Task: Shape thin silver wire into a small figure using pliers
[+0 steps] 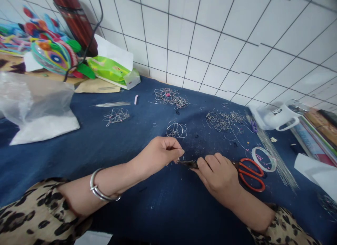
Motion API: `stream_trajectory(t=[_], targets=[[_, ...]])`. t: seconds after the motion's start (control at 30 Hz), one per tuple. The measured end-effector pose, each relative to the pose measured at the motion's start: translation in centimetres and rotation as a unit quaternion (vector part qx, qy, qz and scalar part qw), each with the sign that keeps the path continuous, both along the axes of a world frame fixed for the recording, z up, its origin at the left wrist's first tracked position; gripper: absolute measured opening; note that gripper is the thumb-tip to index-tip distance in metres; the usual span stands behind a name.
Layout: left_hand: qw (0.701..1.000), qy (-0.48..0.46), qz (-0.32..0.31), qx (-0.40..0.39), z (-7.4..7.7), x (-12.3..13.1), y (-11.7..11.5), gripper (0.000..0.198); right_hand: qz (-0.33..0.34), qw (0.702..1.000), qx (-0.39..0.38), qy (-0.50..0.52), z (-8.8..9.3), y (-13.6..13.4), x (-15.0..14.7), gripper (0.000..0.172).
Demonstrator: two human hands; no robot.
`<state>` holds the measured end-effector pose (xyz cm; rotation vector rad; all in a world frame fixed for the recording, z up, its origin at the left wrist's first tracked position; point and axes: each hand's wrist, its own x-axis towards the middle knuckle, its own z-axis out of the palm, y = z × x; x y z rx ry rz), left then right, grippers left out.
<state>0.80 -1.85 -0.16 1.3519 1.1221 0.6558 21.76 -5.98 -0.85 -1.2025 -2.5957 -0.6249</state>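
My left hand [160, 152], a silver bangle on its wrist, pinches a short, thin wire [183, 156] between thumb and fingertips. My right hand [219, 176] is wrapped around dark, narrow-jawed pliers [189, 163]; the grip is hidden in the palm. The tips of the jaws meet the wire just below my left fingertips. Just beyond my left hand lies a round coil of wire [176, 129]. Orange-handled scissors [251, 174] rest by my right hand, their blades mostly hidden behind it.
Tangled wire pieces [170, 97] lie at the back, with another wire heap [223, 120] to the right. A tape roll [264, 159], long straight wires [279, 157] and a white mug [281, 116] stand right. At left are a plastic bag [39, 108] and a green packet [113, 71].
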Motion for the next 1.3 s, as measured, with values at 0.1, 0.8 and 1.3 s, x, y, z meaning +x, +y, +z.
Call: stream_trajectory(t=[0.1, 0.8, 1.3], targets=[[0.997, 0.051, -0.001, 0.063, 0.4, 0.0, -0.3, 0.019, -0.013, 0.998, -0.050, 0.019, -0.2, 0.0, -0.2, 0.022], [0.932, 0.164, -0.076, 0.313, 1.0, -0.3, -1.3, 0.017, -0.016, 0.956, -0.264, 0.124, -0.6, 0.3, 0.1, 0.028], [0.921, 0.194, -0.079, 0.328, 0.6, -0.1, -1.6, 0.017, 0.006, 0.948, -0.303, 0.098, -0.1, 0.8, 0.6, 0.027]])
